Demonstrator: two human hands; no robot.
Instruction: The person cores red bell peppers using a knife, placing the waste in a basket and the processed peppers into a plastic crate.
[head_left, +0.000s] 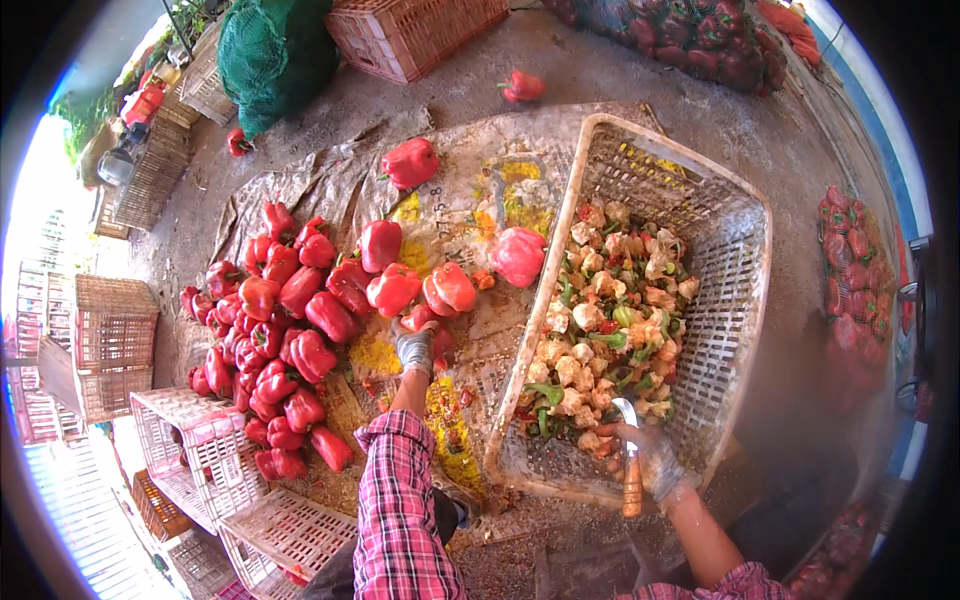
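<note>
My left hand (414, 347), in a pale glove with bare fingertips, is closed on a red bell pepper (421, 317) at the right edge of a pepper heap (270, 330); the hand hides part of it. In my right hand (652, 462), also gloved, is a knife (631, 480) with a wooden handle and a short curved blade pointing up. That hand is over the near side of a dirty plastic crate (728, 300). Inside the crate lies a pile of cut pepper cores (600, 330) with green stems and pale seeds.
A stained woven sheet (330, 190) lies under the peppers. Pink crates (190, 440) stand at the left, and another crate (420, 35) at the back beside a green mesh sack (275, 60). Net bags of peppers (855, 265) rest at the right. A loose pepper (522, 87) is on the floor.
</note>
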